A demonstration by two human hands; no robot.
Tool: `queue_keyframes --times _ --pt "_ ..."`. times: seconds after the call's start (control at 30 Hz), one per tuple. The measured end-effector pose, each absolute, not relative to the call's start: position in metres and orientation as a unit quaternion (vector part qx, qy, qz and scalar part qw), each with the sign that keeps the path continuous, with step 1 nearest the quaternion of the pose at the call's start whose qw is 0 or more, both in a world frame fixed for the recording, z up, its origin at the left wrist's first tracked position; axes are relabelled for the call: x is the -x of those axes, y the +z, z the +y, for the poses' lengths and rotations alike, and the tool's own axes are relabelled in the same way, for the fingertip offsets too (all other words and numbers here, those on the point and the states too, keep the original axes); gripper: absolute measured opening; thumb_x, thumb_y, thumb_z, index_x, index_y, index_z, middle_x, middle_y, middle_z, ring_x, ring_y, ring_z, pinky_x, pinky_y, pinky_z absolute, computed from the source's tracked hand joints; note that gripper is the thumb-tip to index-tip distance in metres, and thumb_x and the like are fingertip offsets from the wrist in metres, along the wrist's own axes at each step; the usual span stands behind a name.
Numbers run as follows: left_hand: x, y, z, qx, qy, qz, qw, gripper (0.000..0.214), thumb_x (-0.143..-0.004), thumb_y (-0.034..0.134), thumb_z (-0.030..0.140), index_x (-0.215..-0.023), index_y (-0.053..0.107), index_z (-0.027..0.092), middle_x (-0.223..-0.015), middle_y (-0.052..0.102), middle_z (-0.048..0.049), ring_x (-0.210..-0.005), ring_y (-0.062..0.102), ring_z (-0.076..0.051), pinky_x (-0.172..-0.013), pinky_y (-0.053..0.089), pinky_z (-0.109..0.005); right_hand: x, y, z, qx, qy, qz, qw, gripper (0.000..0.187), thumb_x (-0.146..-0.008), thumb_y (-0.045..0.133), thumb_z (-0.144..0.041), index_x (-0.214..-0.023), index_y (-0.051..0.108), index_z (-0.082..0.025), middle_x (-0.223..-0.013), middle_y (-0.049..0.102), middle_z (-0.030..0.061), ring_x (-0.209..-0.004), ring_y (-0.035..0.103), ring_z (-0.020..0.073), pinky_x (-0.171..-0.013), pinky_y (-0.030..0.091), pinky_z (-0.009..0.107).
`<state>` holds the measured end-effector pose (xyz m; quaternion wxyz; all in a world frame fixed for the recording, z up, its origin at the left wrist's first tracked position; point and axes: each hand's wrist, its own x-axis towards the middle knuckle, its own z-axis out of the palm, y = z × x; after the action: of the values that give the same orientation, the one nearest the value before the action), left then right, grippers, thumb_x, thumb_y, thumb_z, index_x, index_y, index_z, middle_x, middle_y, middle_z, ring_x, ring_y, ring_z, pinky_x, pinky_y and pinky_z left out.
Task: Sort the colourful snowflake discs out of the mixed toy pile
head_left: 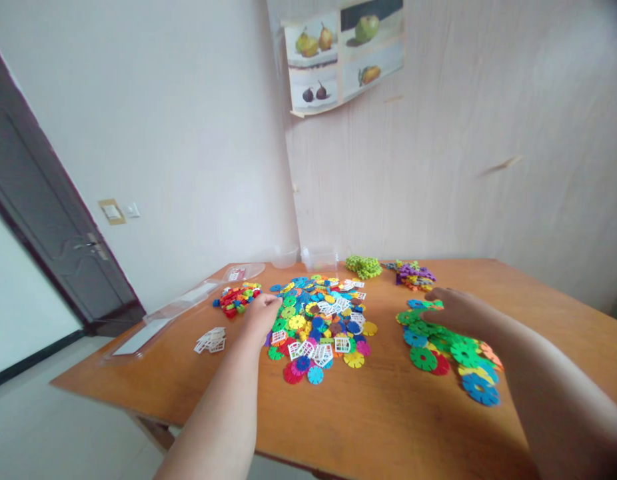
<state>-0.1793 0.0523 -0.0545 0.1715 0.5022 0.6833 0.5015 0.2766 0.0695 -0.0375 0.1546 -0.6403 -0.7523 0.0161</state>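
My left hand is at the left edge of a mixed pile of colourful plastic notched discs. Its fingertips are pressed together, and whatever may be between them is hidden. White plastic window-shaped pieces lie among the discs of this pile. My right hand is low over a second heap of notched discs, mostly green and blue. Its thumb and fingers are apart, with a blue and green disc showing in the gap. It does not look gripped.
Left of the mixed pile lie red and multicoloured small blocks and a few white window pieces. Green pieces and purple pieces are at the back. Clear plastic containers stand against the wall. Transparent lids lie along the table's left edge.
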Motion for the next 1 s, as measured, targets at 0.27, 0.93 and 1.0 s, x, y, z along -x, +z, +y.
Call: queue_keyframes --times 0.27,0.93,1.0 --pt "0.172 -0.044 0.042 -0.576 0.245 0.778 0.058 0.04 -0.065 0.078 0.053 -0.094 0.075 0.025 -0.086 0.075 -0.0058 -0.082 0.068 -0.026 -0.07 0.042 -0.03 -0.264 -0.04 0.069 0.634 0.003 -0.755 0.169 0.059 -0.084 0.05 -0.057 -0.128 0.064 -0.02 -0.127 0.067 0.0156 -0.117 0.063 0.0343 -0.097 0.048 0.045" --pt "0.095 -0.018 0.004 -0.596 0.475 0.476 0.438 0.036 -0.072 0.075 0.036 -0.101 0.063 0.017 -0.074 0.064 0.0 -0.063 0.058 -0.013 -0.059 0.043 -0.024 -0.142 -0.007 -0.02 0.441 0.035 -0.862 0.249 0.048 -0.091 0.055 -0.036 -0.137 0.056 -0.02 -0.126 0.065 0.0135 -0.113 0.062 0.0275 -0.091 0.048 0.038" --pt "0.087 -0.02 0.0 -0.607 0.447 0.446 0.481 0.039 -0.075 0.076 0.036 -0.105 0.061 0.018 -0.076 0.065 -0.0003 -0.065 0.059 -0.012 -0.061 0.044 -0.024 -0.134 -0.009 -0.026 0.425 0.035 -0.872 0.241 0.051 -0.091 0.056 -0.036 -0.139 0.053 -0.02 -0.123 0.066 0.0126 -0.11 0.063 0.0268 -0.087 0.049 0.036"
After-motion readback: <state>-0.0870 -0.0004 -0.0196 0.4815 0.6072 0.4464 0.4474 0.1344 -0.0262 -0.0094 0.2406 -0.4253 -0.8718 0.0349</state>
